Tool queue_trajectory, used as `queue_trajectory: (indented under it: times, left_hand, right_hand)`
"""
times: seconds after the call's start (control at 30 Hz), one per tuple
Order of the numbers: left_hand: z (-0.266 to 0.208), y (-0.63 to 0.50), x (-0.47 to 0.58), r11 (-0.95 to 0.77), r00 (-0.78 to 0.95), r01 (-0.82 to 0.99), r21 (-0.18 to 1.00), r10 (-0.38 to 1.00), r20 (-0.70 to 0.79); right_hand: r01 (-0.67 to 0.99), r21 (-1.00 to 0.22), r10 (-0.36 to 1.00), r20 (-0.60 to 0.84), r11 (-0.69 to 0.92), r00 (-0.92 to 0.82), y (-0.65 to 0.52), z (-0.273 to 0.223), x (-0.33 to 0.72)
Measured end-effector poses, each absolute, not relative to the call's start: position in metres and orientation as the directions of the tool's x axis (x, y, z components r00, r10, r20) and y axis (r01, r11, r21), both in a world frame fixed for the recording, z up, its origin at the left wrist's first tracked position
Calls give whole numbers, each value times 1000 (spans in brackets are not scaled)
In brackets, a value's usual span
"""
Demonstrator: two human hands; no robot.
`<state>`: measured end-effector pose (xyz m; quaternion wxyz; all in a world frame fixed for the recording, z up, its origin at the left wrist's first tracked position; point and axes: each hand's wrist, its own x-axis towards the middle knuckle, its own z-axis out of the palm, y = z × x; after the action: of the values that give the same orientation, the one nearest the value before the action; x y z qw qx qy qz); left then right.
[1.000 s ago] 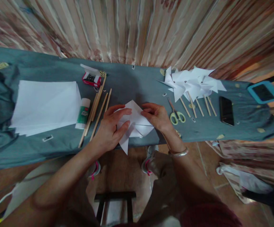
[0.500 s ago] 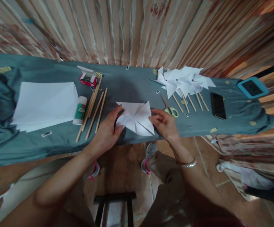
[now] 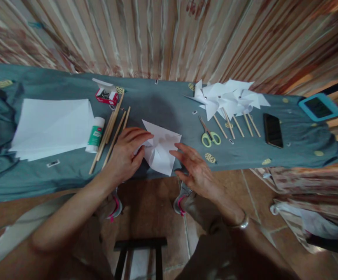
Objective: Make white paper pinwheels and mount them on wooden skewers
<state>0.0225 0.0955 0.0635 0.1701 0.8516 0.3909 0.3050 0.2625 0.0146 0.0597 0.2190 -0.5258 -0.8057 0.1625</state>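
A white paper square (image 3: 163, 153) with cuts running in from its corners lies turned at an angle near the table's front edge. My left hand (image 3: 128, 149) grips its left corner between thumb and fingers. At its right side, my right hand (image 3: 193, 167) has its fingers spread, the tips at or just over the paper's edge; nothing is held in them. Light green scissors (image 3: 210, 138) lie beyond my right hand. Wooden sticks (image 3: 110, 134) rest beside my left hand, partly covered by it.
On the left are a stack of white paper (image 3: 52, 126), a glue stick (image 3: 95, 135) and an open red box of small pins (image 3: 107, 95). Paper pinwheels (image 3: 227, 99) on sticks lie at the back right, near a phone (image 3: 273, 130) and a blue-framed device (image 3: 319, 107).
The paper has turned clockwise between my hands. My left hand has shifted to its new left corner, and my right hand has let go and spread its fingers.
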Motion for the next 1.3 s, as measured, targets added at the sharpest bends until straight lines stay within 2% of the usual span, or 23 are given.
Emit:
queue_trajectory:
  times: [0.1,0.47,0.77,0.93,1.3]
  left_hand:
    - [61,92,24,-661,547,539,521,746,380]
    - [59,88,28,-587,560,613,529,795,232]
    - [54,89,31,-595,568,599,535,787,240]
    - [56,89,33,-579,563,599,553,796,223]
    - [59,94,25,-593,565,562,577,784,256]
  right_hand:
    - [746,-513,902,167,424,-397,14,56,257]
    - [688,-604,908,161,401,-387,24,58,259]
    - [654,-670,925,138,351,-355,38,68,252]
    - [632,-729,954,101,263,-281,47,72,244]
    - [641,-766,994,-26,47,-105,60,67,235]
